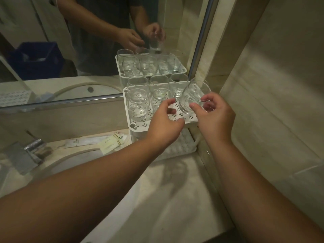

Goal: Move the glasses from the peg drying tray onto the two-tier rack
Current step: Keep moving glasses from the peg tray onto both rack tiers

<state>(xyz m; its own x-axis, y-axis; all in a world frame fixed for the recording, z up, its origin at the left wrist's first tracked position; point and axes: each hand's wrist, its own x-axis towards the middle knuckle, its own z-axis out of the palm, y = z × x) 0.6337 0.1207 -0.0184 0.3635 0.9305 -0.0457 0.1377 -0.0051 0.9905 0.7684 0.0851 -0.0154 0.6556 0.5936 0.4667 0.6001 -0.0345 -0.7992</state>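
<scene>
Right now the tilted glass [194, 97] hangs over the two-tier rack [138, 126] top shelf, pinched in your right hand [213, 118]; your left hand [164, 128] hovers beside it, fingers loosely curled, holding nothing.

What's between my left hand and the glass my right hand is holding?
In the head view, only bare perforated rack top lies between the left hand and the tilted glass the right hand holds.

Print on the sachets [112, 142] by the basin, too small to read
</scene>
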